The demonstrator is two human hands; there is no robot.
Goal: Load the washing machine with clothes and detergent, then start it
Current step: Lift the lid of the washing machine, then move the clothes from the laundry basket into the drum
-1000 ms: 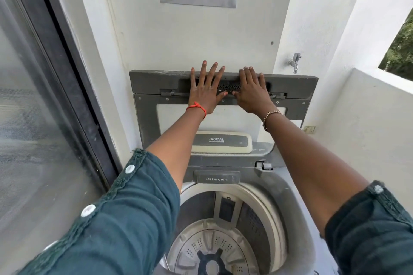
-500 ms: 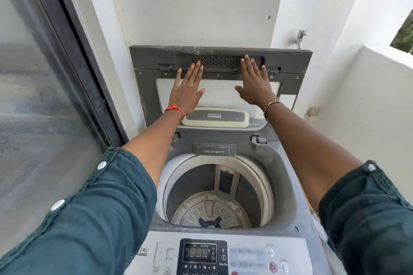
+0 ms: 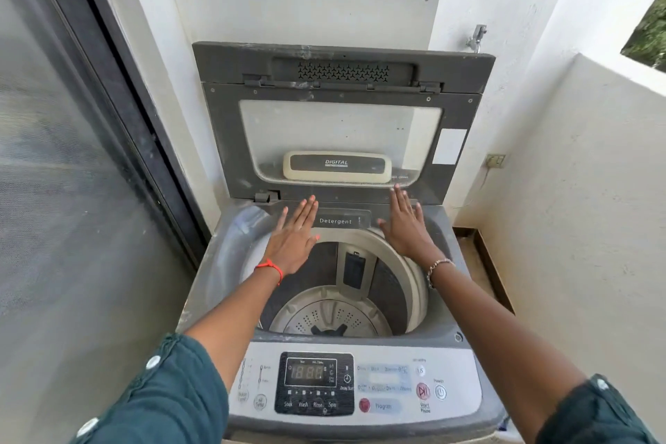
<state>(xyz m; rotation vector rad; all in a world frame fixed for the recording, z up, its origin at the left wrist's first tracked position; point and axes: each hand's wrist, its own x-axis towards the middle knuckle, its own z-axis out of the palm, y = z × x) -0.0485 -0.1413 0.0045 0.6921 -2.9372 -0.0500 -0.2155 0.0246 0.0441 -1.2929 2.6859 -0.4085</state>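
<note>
A grey top-loading washing machine [image 3: 447, 328] fills the middle of the head view. Its lid [image 3: 223, 141] stands upright against the back wall. The drum [image 3: 335, 317] is in full view with nothing in it. A drawer marked "Detergent" [image 3: 342, 221] sits shut at the back rim. My left hand [image 3: 293, 240] hovers flat, fingers straight, just left of that drawer. To the drawer's right my right hand [image 3: 405, 227] is spread flat too. Neither hand holds anything. The control panel [image 3: 353, 386] with its display lies along the near edge. I see no clothes.
A sliding glass door with a dark frame [image 3: 119, 112] runs along the left. White walls close in behind and to the right, with a tap [image 3: 476, 37] high on the back wall and a low parapet [image 3: 594, 162] to the right.
Both hands have come down off the raised lid to the level of the detergent drawer. The lid stays upright. My view has tilted down, bringing the control panel into sight.
</note>
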